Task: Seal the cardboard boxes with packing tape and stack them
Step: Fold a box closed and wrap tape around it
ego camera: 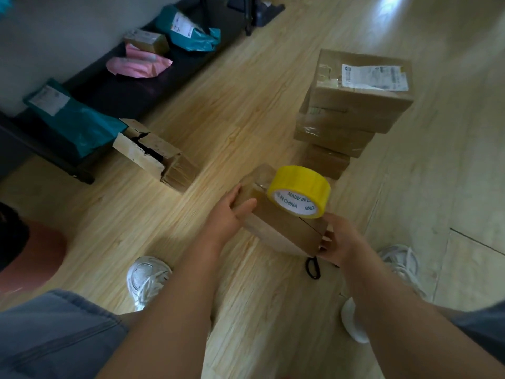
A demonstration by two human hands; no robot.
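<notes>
Holding a box (pixel 284 231) between both hands above the wooden floor (pixel 218 119), the person stands over it in white shoes (pixel 146 280). The left hand (pixel 232 214) lies flat against the box's left side, fingers straight and close together. The right hand (pixel 338 242) grips the near right end, thumb on top and fingers curled round the edge. The flaps are down, so what is inside is hidden. A yellow tape roll (pixel 300 191) rests tilted on the lid.

Just beyond is a stack of boxes (pixel 352 110), all closed, the top one bearing a white label. To the left lies an open box (pixel 155 154), its flaps parted on a dark gap; its contents cannot be made out. On a dark bench (pixel 120 88) sit teal bags (pixel 79 124), a pink bag (pixel 139 64) and a small box (pixel 147 41). Black scissors (pixel 313 266) lie under the right hand.
</notes>
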